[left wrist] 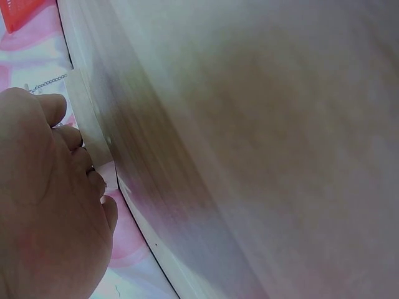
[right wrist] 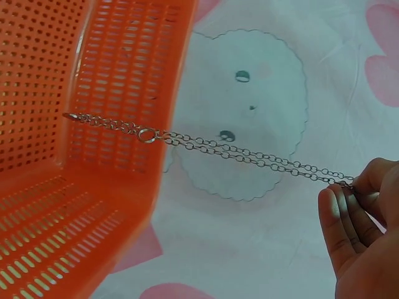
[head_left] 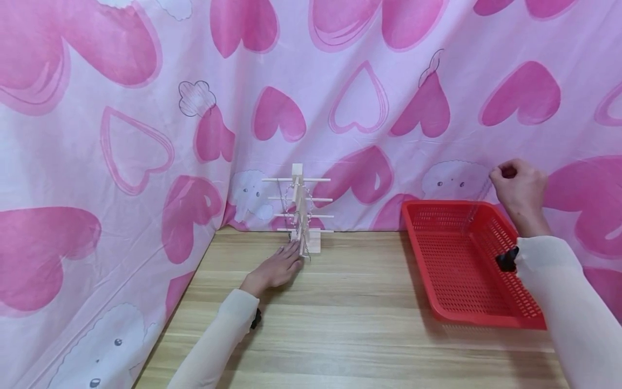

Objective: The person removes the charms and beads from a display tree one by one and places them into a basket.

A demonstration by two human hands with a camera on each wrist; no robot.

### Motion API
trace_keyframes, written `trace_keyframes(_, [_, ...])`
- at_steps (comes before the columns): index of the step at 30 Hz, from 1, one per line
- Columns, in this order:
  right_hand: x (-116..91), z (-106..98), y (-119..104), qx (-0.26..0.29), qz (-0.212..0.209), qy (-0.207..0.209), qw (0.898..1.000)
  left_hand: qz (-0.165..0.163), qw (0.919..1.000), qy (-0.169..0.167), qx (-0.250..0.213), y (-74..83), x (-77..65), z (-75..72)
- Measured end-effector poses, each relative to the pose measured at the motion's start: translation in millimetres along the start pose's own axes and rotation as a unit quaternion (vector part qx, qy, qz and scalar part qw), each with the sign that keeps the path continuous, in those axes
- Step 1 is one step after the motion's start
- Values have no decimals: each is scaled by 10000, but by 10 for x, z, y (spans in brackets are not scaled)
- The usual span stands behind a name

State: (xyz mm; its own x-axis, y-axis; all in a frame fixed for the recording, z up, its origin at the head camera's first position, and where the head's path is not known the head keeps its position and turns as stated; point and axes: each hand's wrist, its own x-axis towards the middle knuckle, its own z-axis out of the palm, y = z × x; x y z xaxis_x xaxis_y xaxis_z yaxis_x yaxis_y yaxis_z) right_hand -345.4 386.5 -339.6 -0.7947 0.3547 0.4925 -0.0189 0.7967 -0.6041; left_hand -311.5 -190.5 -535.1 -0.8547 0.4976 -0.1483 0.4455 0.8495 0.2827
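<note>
Above the far right part of the red basket (head_left: 427, 270), my right hand (head_left: 522, 186) pinches a silver chain necklace (right wrist: 249, 156) between thumb and fingertips. The chain hangs as a doubled strand with a ring partway along it, its lower end over the basket. On the left, my left hand (head_left: 279, 266) lies with fingers extended at the base of a wooden jewelry stand (head_left: 313, 243). Its fingertips touch the base in the left wrist view. Several necklaces, one a beaded strand (head_left: 311, 208), hang from the stand's thin pegs.
A wood-grain table (head_left: 340, 324) carries the stand and the basket. Directly behind them hangs a pink curtain (head_left: 359, 108) with hearts, which also runs along the left side. The basket's raised rim lies below my right forearm.
</note>
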Motion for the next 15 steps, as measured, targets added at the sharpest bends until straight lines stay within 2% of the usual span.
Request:
trace_keyframes(6, [-26, 42, 110, -111, 23, -271, 9996, 2, 10000, -2, 45, 22, -10, -19])
trace_keyframes(15, [-89, 136, 289, -299, -20, -460, 9985, 115, 9999, 123, 24, 86, -66, -53])
